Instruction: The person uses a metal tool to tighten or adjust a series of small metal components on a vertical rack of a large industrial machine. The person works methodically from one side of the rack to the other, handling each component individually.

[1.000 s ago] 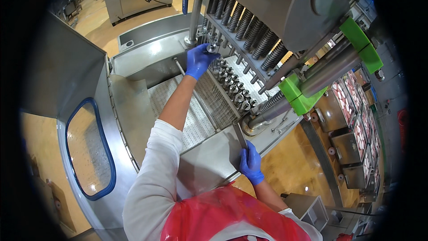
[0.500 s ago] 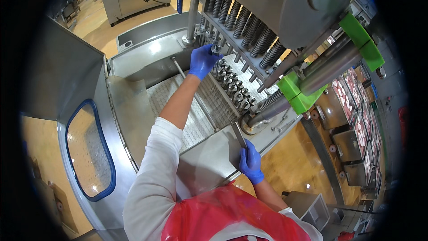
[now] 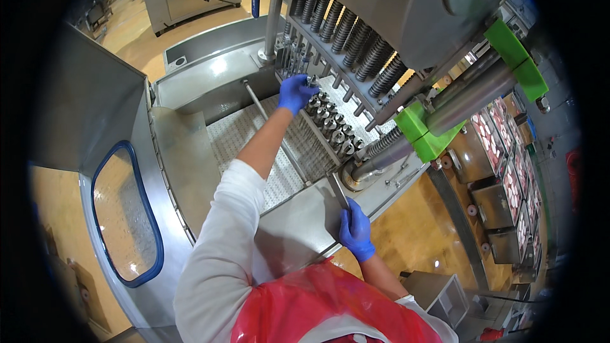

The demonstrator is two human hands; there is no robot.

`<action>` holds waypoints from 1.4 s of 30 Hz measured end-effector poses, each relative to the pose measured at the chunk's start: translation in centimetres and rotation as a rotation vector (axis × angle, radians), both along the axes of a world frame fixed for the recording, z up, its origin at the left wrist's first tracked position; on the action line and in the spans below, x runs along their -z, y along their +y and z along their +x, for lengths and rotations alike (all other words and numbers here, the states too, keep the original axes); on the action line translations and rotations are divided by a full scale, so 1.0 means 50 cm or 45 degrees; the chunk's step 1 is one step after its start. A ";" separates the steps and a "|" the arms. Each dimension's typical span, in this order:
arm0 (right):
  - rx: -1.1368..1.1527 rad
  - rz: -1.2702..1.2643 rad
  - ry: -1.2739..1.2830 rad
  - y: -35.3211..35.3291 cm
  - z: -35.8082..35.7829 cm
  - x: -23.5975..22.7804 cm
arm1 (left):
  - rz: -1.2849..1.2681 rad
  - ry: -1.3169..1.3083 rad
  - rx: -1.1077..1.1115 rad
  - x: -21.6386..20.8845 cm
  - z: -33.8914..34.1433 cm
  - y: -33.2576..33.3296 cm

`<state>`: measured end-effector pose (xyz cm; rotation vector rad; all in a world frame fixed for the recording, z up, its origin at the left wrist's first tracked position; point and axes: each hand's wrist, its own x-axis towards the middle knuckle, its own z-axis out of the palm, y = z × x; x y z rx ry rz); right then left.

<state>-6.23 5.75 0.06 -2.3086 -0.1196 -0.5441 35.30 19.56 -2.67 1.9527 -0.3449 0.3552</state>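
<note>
My left hand [image 3: 295, 93], in a blue glove, is closed on a small shiny metal fitting [image 3: 312, 80]. It is beside the far end of a cluster of similar steel fittings [image 3: 330, 121], which stand in rows on the machine's bed. Above them hangs a steel block with rows of coil springs [image 3: 346, 28] and short rods pointing down. Near the front edge of the machine, my gloved right hand [image 3: 357, 230] grips a flat metal bar [image 3: 338, 190] that points up and away from me. Its tip is close to the base of a thick steel post.
Thick posts with green clamps [image 3: 422, 133] flank the spring block. A perforated white conveyor bed [image 3: 238, 133] lies left of the fittings, crossed by a thin rod [image 3: 273, 130]. An open door with a blue-rimmed window [image 3: 130, 216] is at left. Metal bins of pinkish-white pieces [image 3: 489, 140] stand at right.
My left hand has moved slightly down and to the right with the metal fitting, away from beneath the spring block toward the standing fittings. My right hand with the bar has barely moved.
</note>
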 end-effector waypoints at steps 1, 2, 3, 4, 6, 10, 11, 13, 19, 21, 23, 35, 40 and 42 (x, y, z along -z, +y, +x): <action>-0.100 0.022 -0.021 0.022 0.013 -0.011 | -0.449 0.016 -0.012 0.066 0.047 0.082; -0.006 0.006 -0.006 -0.001 0.006 0.003 | -0.365 0.101 0.042 0.050 -0.006 0.012; 0.082 -0.008 0.009 -0.024 0.000 0.019 | -0.276 0.180 0.092 0.032 -0.044 -0.052; 0.073 0.000 0.010 -0.022 0.001 0.019 | -0.389 0.215 0.137 0.028 -0.049 -0.047; 0.053 -0.034 0.002 -0.018 -0.002 0.011 | -0.559 0.165 0.218 0.018 -0.055 -0.041; 0.009 -0.027 -0.050 -0.007 0.007 0.011 | -0.721 0.092 0.227 -0.017 -0.035 -0.014; 0.033 -0.023 -0.030 -0.012 0.005 0.015 | -0.583 0.082 0.171 -0.036 -0.045 -0.022; 0.063 -0.011 0.004 -0.016 0.003 0.019 | -0.304 0.051 0.043 -0.073 -0.059 -0.026; 0.051 -0.011 -0.016 -0.010 0.002 0.012 | 0.022 -0.179 -0.117 -0.054 -0.028 -0.023; 0.083 -0.027 0.034 -0.009 0.002 0.008 | -0.234 -0.150 -0.101 -0.043 -0.034 -0.034; 0.094 -0.025 0.046 -0.011 0.000 0.010 | -0.313 -0.116 -0.094 -0.045 -0.042 -0.040; 0.126 -0.059 0.054 -0.011 -0.001 0.009 | -0.113 -0.241 -0.137 -0.102 -0.054 -0.026; 0.139 -0.072 0.059 -0.014 -0.002 0.014 | -0.095 -0.236 -0.193 -0.119 -0.060 -0.028; 0.139 -0.092 -0.028 -0.012 0.000 0.015 | -0.072 -0.256 -0.224 -0.122 -0.064 -0.036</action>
